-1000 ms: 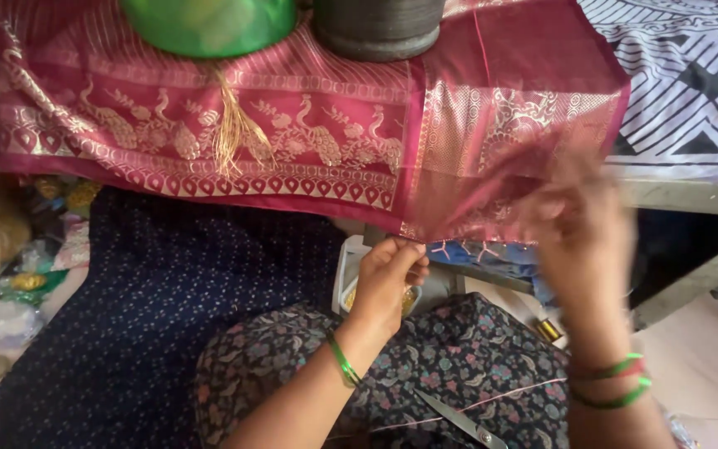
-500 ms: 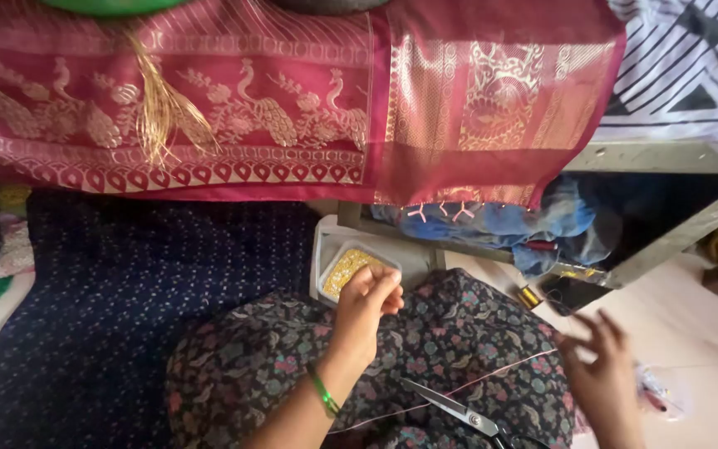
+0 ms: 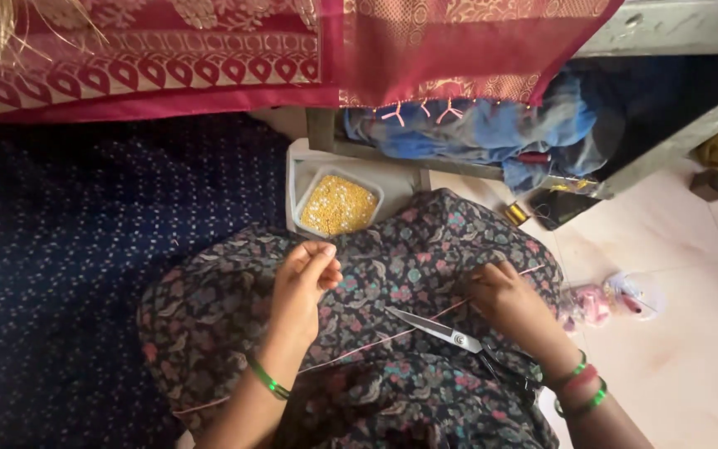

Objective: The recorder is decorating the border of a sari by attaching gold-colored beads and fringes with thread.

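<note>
Beneath a hanging maroon cloth (image 3: 209, 75), a thin thread (image 3: 392, 337) across the lap is pinched by the left hand (image 3: 305, 278) and right hand (image 3: 504, 299), both pressed together, scissors (image 3: 442, 331) lying between them, a bead tray (image 3: 338, 204) just beyond.

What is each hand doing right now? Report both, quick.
Left hand: fingertips pinched together over the lap; what they hold cannot be told.
Right hand: curled shut, seemingly on the thin pink thread, beside the scissors.

shiny metal scissors (image 3: 438, 329), matt floral cloth (image 3: 409, 258), glossy woven sari (image 3: 450, 50) — smooth tiled floor (image 3: 691, 333)
</note>
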